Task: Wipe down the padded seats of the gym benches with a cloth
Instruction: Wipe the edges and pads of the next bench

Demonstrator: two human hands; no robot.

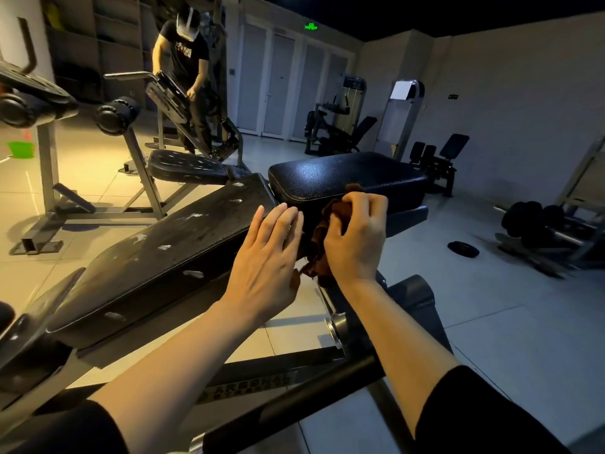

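Between the two pads of the nearest bench, both hands meet over the gap. Right hand [355, 235] grips a brown cloth [319, 249], bunched, fingers curled round it; loose folds hang below the fist into the gap. Left hand [266, 257] lies flat, fingers straight and together, tips at the end of the long back pad [157, 257], just beside the cloth. Judgement: the flat hand steadies or smooths while the other gathers the cloth into a wad fit for wiping.

Cloth: rust-brown, crumpled, soft-looking, edges ragged or folded; cannot tell if damp.

Seat pad [343, 178] sits just beyond the hands, black, grained, glossy under the light; appears clean or freshly wiped. Back pad is dull, tilted, dotted with pale whitish smears along its length, likely the part left to do.

Further off: a second bench [186, 167] with a similarly spotted seat, another person [186, 67] bent over a machine, a green bucket [21, 149] on the tiled floor [507, 322], dumbbells [537, 221] on a low rack at right.
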